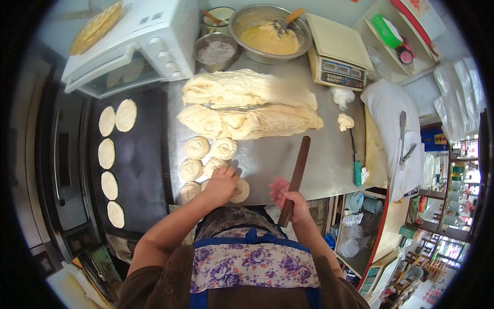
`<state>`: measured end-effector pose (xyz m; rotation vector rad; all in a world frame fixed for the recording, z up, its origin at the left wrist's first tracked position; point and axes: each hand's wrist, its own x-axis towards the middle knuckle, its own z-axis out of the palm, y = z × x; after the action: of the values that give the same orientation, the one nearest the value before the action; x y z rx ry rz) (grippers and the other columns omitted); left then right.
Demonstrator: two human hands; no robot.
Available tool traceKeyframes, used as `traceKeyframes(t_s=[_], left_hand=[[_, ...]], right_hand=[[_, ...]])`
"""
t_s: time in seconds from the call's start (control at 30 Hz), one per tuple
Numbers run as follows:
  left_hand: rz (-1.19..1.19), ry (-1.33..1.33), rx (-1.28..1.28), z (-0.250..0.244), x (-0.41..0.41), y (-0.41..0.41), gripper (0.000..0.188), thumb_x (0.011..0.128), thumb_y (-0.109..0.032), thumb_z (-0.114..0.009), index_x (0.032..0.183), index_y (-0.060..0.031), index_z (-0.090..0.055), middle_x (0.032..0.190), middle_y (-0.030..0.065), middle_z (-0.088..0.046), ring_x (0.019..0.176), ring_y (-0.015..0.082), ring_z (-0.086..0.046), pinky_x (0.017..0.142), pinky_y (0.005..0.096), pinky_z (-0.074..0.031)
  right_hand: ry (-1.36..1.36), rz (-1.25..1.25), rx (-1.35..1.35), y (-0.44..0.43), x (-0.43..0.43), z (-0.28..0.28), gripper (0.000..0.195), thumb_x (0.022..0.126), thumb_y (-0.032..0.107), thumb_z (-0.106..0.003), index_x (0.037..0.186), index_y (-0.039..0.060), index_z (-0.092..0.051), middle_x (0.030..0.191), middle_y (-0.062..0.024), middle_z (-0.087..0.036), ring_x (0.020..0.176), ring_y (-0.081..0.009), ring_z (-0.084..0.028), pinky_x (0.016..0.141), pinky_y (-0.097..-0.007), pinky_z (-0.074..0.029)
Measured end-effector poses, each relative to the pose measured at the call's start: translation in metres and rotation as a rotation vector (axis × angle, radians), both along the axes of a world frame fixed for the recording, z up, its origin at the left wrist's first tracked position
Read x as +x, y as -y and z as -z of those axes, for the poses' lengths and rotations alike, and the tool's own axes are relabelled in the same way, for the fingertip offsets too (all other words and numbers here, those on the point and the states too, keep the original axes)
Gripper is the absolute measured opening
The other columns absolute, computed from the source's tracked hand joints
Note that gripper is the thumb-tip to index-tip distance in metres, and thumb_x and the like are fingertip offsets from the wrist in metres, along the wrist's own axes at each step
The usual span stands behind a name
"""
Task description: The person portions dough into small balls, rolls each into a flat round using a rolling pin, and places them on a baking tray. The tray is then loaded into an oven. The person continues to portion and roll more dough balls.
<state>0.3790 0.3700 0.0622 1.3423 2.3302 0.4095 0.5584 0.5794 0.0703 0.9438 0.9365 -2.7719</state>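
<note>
My left hand (222, 186) reaches over the coiled dough rounds (192, 169) at the near left of the steel worktop, its fingers touching one; whether it grips any is hidden. A flattened coil (242, 191) lies just right of its fingers. My right hand (289, 197) has a dark wooden rolling pin (299, 166) between thumb and palm, the pin tilted over the worktop's front edge, the fingers spread. Beyond the coils lie two long slabs of soft dough (251, 120). Several flat dough discs (106, 153) rest on the black griddle (146, 166) at left.
A white oven (154, 23) stands behind the griddle. Along the back are a bowl of white powder (216, 52), a steel bowl of yellow mixture (270, 38) and a scale (339, 50). At right lie a green-handled scraper (357, 174) and a white cloth (393, 116) with metal tongs (403, 127).
</note>
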Motion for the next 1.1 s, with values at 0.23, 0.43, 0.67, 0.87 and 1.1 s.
traceKeyframes(t_s=[0.23,0.43,0.67,0.87,1.1], left_hand=[[-0.285,0.597,-0.063,-0.028,0.044,-0.031,0.031,0.076,-0.006,-0.069,0.099,-0.0081,-0.048,0.093,0.0107,-0.058,0.087,0.0249,-0.061,0.076,0.0397,-0.051],[-0.295,0.836,0.218,-0.003,0.007,-0.126,0.056,0.086,-0.011,-0.065,0.136,-0.0059,-0.04,0.109,0.0171,-0.062,0.098,0.0254,-0.063,0.084,0.0343,-0.05],[-0.396,0.019,0.267,0.022,0.029,-0.19,0.073,0.091,-0.04,-0.061,0.147,-0.0012,-0.035,0.144,0.0293,-0.042,0.136,0.0434,-0.035,0.115,0.0504,-0.024],[0.01,-0.149,-0.031,0.048,0.088,-0.161,0.093,0.091,-0.062,-0.05,0.152,0.0027,-0.023,0.158,0.0276,-0.018,0.149,0.0408,-0.013,0.12,0.0503,-0.01],[0.099,0.011,0.205,0.043,0.067,-0.182,0.093,0.088,-0.054,-0.057,0.152,0.0032,-0.022,0.157,0.0288,-0.019,0.148,0.0427,-0.014,0.12,0.0522,-0.009]], right_hand=[[-0.002,0.029,-0.124,-0.036,0.064,0.019,0.062,0.083,0.02,-0.064,0.139,0.0002,-0.048,0.124,-0.0137,-0.06,0.104,-0.0213,-0.06,0.093,-0.0348,-0.05],[0.025,0.049,-0.086,-0.066,0.101,0.018,0.06,0.083,0.019,-0.063,0.138,-0.0002,-0.05,0.122,-0.0137,-0.061,0.104,-0.0222,-0.061,0.091,-0.0343,-0.051],[0.066,0.063,0.055,-0.095,0.124,0.017,0.058,0.084,0.018,-0.065,0.137,-0.0007,-0.05,0.118,-0.0145,-0.063,0.101,-0.022,-0.063,0.089,-0.0353,-0.052],[0.22,-0.017,0.525,-0.114,0.13,0.025,0.046,0.087,0.021,-0.07,0.125,-0.0011,-0.055,0.107,-0.0128,-0.066,0.09,-0.0198,-0.065,0.081,-0.0345,-0.053],[0.225,-0.3,1.424,-0.171,-0.004,0.017,0.038,0.086,0.027,-0.07,0.114,0.0031,-0.059,0.105,-0.0144,-0.067,0.096,-0.0354,-0.063,0.081,-0.0437,-0.05]])
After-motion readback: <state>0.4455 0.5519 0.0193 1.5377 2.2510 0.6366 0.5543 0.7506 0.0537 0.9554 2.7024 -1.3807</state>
